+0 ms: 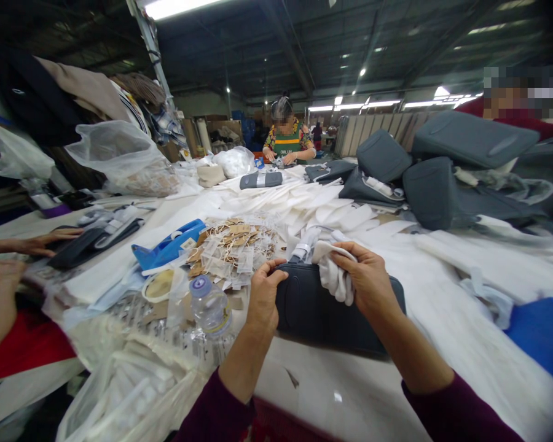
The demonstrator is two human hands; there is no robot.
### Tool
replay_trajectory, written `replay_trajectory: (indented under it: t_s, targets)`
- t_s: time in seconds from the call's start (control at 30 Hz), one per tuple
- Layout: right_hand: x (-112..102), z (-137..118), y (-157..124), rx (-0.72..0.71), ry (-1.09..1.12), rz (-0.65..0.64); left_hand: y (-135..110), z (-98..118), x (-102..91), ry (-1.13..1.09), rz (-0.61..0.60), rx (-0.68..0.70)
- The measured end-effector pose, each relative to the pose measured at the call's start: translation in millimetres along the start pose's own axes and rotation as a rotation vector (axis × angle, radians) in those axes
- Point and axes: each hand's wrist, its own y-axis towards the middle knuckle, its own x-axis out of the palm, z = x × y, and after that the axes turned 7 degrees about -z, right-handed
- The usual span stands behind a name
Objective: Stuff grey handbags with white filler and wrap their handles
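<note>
A dark blue-grey handbag point(332, 313) stands on the table in front of me, its top edge up, with a wrapped strap point(304, 245) at that edge. My left hand point(263, 294) grips the bag's upper left corner, thumb on the near face. A white cloth point(334, 270) is bunched in my right hand point(368, 276) and lies against the bag's upper part. To the left of the bag stand a clear plastic bottle point(211, 310) with a purple cap and a heap of hang tags point(233, 248) with strings.
A blue tape dispenser point(170, 245) and a tape roll point(159, 285) lie left. More grey bags point(433, 184) are piled at the right, beyond white padding sheets point(313, 205). A co-worker's hand point(43, 242) touches a dark bag at far left. Another person point(288, 141) works across the table.
</note>
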Motion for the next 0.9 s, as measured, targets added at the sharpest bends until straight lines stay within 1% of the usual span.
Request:
replay_trajectory:
  t_s: [0.1,0.23,0.4,0.53,0.67,0.73,0.77,0.87,0.9]
  targets:
    - [0.0,0.5,0.1,0.0,0.004,-0.005,0.6,-0.2,-1.9,-0.012,-0.024,-0.006]
    - [0.7,0.2,1.1,-0.008,-0.001,0.006,1.3,-0.5,-1.7,-0.031,0.002,-0.011]
    - [1.0,-0.8,1.1,0.0,0.002,0.005,0.3,0.5,-0.9,-0.026,-0.011,-0.014]
    - [0.7,-0.3,1.0,0.0,0.003,0.005,0.6,0.3,0.5,-0.027,0.003,-0.016]
    - [0.4,-0.3,1.2,-0.002,-0.01,0.011,0.4,-2.9,-3.6,0.035,-0.047,0.009]
    - [0.5,-0.9,1.0,0.001,-0.011,0.014,-2.3,-5.1,-8.8,0.152,-0.043,0.122]
    - [0.5,-1.3,0.9,0.002,-0.01,0.015,-4.4,-5.9,-11.8,0.253,-0.012,0.216]
    - [0.6,-2.0,0.6,0.007,0.001,0.012,-12.4,-6.4,-18.7,0.639,0.132,0.546]
    - [0.6,-2.0,0.6,0.009,0.01,0.011,-14.6,-6.3,-19.7,0.748,0.16,0.631]
